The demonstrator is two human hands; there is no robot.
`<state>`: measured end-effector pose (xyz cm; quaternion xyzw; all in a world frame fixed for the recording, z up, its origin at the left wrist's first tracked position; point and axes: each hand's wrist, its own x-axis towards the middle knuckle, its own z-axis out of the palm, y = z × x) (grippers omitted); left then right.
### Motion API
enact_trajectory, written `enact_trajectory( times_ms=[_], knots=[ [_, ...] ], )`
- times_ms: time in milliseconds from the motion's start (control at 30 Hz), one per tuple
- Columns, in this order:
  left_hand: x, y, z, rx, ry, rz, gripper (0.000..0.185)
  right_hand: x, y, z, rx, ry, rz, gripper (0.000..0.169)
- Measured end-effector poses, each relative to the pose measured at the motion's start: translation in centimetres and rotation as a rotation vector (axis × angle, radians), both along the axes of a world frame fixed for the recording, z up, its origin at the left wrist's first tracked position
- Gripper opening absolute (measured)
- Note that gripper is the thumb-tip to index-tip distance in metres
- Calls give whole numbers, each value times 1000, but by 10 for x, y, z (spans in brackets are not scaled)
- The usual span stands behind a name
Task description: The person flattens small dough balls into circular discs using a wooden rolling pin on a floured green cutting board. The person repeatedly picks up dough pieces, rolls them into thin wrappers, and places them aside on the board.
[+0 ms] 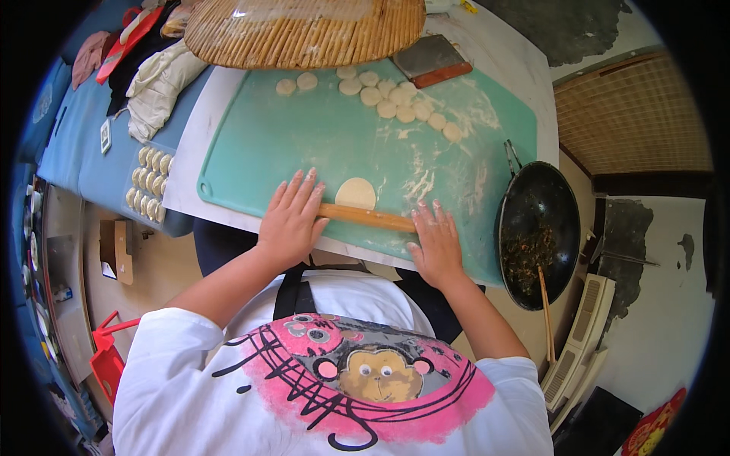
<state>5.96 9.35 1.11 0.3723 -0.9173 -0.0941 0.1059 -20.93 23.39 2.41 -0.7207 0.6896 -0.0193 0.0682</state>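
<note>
A wooden rolling pin (368, 217) lies across the near part of a floured green mat (296, 137). My left hand (293, 219) covers the pin's left end, its fingers stretched forward. Over the right end lies my right hand (438, 245), palm down, flour on the fingertips. Both hands hold the pin from above. A round, flattened dough wrapper (356, 192) shows just beyond the pin; its near edge is hidden under the wood. Several small dough discs (405, 114) sit in a cluster farther back, with two more dough discs (307, 81) to their left.
A dough scraper (430, 60) lies behind the discs, beside a round woven stalk tray (308, 34). At right stands a black wok (539, 228) with chopped filling and chopsticks (545, 313). Several shaped dumplings (149, 182) fill a clear tray on the blue seat at left.
</note>
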Motion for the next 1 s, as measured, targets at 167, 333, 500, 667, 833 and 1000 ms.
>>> enact_trajectory(
  times_ms=[167,333,500,667,833,1000],
  knots=[
    [-19,-48,-14,-24,80,133,55,2,-51,9,-85,-31,-11,53],
    [-11,-17,2,-51,44,82,52,-8,-29,-9,-33,-39,-83,53],
    [6,5,-6,2,20,67,52,10,-4,3,-38,-53,54,57],
    [-32,-57,-17,-84,12,201,54,-12,-55,-6,-132,-86,-102,51],
    [2,-12,1,-36,-67,85,57,12,-3,-5,-29,-54,-45,49],
    [-5,-45,-13,-7,-33,233,57,6,-48,2,-113,-43,6,48]
  ],
)
